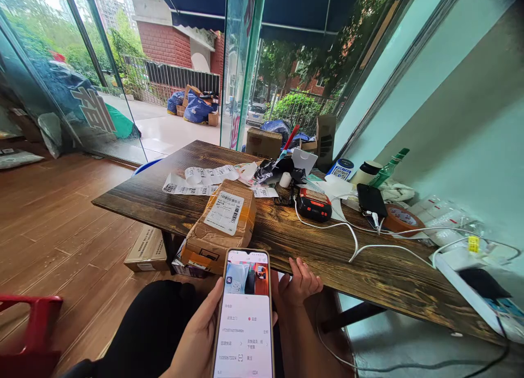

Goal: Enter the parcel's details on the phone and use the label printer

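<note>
My left hand (pixel 196 334) is wrapped round a smartphone (pixel 245 318), held upright in front of me. Its lit screen shows a camera picture at the top and lines of text and numbers below. Just right of the phone, my right hand (pixel 301 282) is at the table's front edge with fingers loosely bent and nothing in them. Behind the phone, a taped cardboard box (pixel 229 214) with a white shipping label (pixel 224 213) rests tilted at the edge of the dark wooden table (pixel 286 241).
Printed label strips (pixel 204 179) lie behind the box. A black and orange label printer (pixel 314 204), a black phone (pixel 371 199) on a cable, a tape roll (pixel 403 220) and a green bottle (pixel 387 168) are to the right. Another carton (pixel 148 250) and a red stool (pixel 30 329) stand on the floor.
</note>
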Motion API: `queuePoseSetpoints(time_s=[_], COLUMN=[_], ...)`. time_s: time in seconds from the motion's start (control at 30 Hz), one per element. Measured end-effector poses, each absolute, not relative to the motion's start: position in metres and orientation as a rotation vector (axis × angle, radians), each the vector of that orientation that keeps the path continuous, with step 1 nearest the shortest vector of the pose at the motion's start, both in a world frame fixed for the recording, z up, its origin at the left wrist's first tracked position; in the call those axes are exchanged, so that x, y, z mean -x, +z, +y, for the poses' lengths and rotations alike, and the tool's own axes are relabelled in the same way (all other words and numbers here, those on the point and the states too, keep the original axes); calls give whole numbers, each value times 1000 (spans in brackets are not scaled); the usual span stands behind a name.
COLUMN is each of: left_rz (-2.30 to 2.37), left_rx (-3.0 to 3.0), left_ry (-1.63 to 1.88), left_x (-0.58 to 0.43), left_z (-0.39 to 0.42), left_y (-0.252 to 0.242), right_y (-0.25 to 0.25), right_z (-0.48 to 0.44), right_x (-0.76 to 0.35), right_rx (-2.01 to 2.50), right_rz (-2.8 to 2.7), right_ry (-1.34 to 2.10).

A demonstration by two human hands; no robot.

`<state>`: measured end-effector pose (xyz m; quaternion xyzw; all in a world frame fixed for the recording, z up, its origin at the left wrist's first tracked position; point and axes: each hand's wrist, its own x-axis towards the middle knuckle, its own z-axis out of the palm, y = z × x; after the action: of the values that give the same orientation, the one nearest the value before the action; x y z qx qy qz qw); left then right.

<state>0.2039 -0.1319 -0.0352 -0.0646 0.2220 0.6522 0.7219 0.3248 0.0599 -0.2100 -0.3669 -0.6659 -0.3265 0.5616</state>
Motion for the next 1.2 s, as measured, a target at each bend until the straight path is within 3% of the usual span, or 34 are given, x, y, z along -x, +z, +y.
queuePoseSetpoints(time_s=[1.2], left_rz=[508], left_rx=[113], left_ry=[1458], left_x=[-206], left_z=[-132], left_y=[-49], right_y=[-208], right_z=[60], right_x=[-326], right_rx=[853], right_rz=[-1578], right_ry=[-787])
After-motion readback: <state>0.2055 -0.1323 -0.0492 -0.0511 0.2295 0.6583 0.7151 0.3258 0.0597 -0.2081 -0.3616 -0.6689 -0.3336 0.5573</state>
